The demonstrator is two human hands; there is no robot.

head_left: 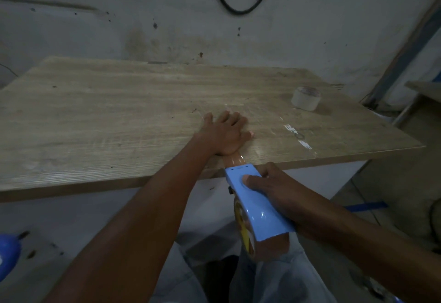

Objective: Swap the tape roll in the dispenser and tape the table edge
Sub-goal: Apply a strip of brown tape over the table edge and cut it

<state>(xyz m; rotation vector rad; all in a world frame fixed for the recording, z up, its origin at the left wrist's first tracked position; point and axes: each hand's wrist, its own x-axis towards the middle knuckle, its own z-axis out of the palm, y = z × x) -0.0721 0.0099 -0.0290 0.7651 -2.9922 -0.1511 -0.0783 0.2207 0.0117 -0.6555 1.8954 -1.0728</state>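
A wood desk (119, 116) sits by a gray wall. Left hand (225, 133) lies flat w/ fingers spread near the front edge, pressing brown tape (236, 159) down. Right hand (272, 188) grips the blue dispenser (253, 207) just past that edge; its brown roll (269, 247) is in. Swap looks done, edge taping just begun. Spare pale roll (306, 98) sits by the back right corner. Tape's end is hidden under the palm; cutter can't be seen.

Spare roll (306, 98) far right on table (107, 116); dispenser (253, 197) apparently below near edge.
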